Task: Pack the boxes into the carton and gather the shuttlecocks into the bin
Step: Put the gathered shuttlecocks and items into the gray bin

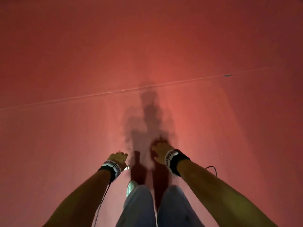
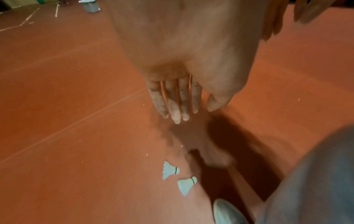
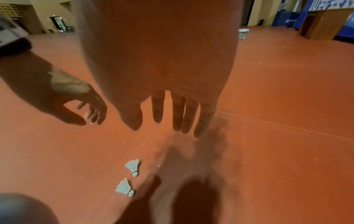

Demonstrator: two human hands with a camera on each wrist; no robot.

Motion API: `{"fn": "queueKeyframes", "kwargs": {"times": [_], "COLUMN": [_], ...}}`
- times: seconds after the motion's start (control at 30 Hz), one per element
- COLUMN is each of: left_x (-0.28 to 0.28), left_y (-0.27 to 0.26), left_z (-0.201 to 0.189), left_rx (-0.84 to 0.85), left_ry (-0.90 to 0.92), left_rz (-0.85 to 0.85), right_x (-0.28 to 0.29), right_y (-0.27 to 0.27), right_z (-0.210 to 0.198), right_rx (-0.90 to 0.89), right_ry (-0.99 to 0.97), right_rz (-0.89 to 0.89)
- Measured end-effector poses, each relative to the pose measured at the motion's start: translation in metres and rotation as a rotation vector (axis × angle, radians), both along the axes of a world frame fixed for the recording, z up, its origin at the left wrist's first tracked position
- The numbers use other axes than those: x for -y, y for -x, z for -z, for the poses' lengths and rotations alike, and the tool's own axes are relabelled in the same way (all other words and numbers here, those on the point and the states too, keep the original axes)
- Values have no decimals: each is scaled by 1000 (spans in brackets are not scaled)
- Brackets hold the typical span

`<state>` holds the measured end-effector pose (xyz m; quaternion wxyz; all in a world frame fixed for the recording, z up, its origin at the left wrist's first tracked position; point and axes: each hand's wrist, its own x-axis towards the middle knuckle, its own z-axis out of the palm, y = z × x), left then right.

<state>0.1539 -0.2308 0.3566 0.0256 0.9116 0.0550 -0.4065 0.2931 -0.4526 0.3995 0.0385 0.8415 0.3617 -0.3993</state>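
Two white feather shuttlecocks lie side by side on the red floor, one [image 2: 169, 170] slightly farther out than the other [image 2: 186, 184]; the right wrist view shows both too, the farther [image 3: 132, 166] and the nearer [image 3: 124, 188]. My left hand [image 2: 193, 109] hangs above them with straight fingers and holds nothing. My right hand [image 3: 157, 119] is beside it, fingers spread and empty. In the head view both hands, left [image 1: 118, 157] and right [image 1: 160, 149], reach down in front of my legs. The left hand hides the shuttlecocks there. No boxes or carton are in view.
A grey bin [image 3: 243, 34] stands far off on the floor, also seen as the bin [image 2: 90, 6] in the left wrist view. A wooden cabinet [image 3: 325, 22] and blue boards line the far wall. My pale shoe [image 2: 226, 212] is just behind the shuttlecocks. A floor seam [image 1: 147, 87] crosses ahead.
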Motion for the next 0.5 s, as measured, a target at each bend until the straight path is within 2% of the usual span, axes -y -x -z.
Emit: {"fn": "queueKeyframes", "kwargs": {"times": [0.17, 0.33, 0.43, 0.5], "left_x": [-14, -30, -49, -66], "left_y": [60, 92, 109, 114], "left_z": [108, 215, 302, 362], "left_rx": [-21, 52, 133, 118], "left_ry": [15, 47, 129, 119], "left_rz": [-109, -218, -334, -403], "right_x": [-19, -65, -99, -125], "right_y": [27, 35, 39, 44], "right_z": [118, 249, 321, 365], "right_rx": [15, 25, -5, -14], "right_ry": [42, 75, 84, 107], "right_rz": [-63, -179, -289, -374]}}
